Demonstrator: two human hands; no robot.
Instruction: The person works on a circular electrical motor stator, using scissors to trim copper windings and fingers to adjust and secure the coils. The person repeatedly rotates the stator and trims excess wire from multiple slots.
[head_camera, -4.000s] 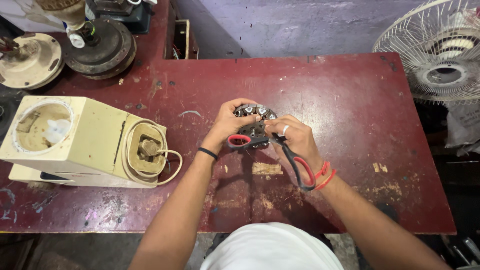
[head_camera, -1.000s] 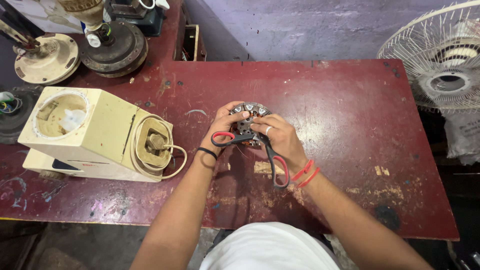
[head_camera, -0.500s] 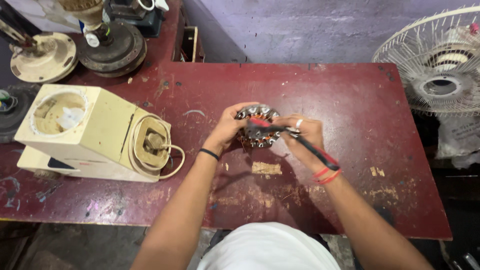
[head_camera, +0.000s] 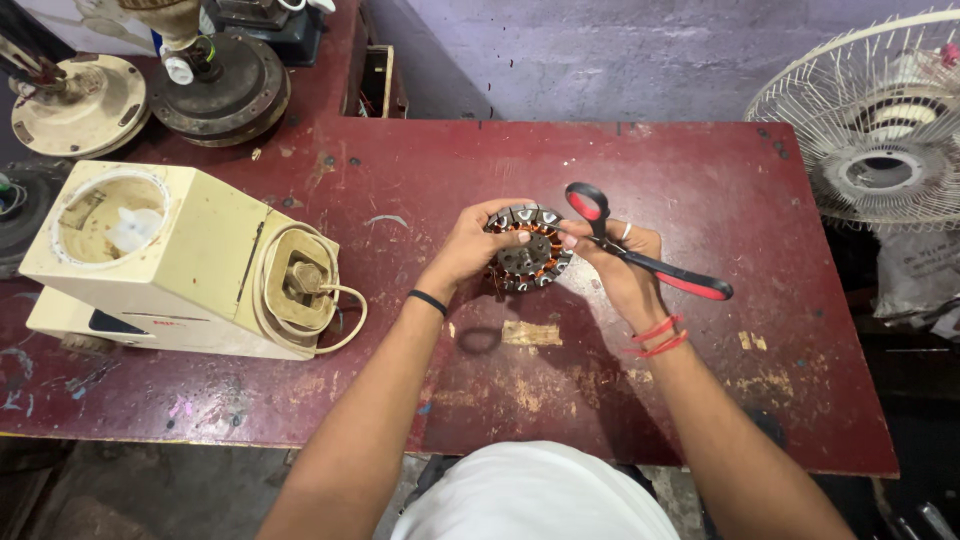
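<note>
Cream appliance (head_camera: 190, 265) left; bare table (head_camera: 760, 210) right.

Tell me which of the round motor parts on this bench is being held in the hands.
The small copper-wound stator, gripped between the left hand and right hand above the red table. The two larger round motor housings sit untouched at the far left.

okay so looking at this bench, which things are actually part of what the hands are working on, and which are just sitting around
In hand:
- round copper-wound stator, held by left hand and right hand
- red and black scissors, in the right hand

Lying about:
- cream appliance housing with cord
- fan motor parts at the table's far left
- fan guard at right
- red table
</note>
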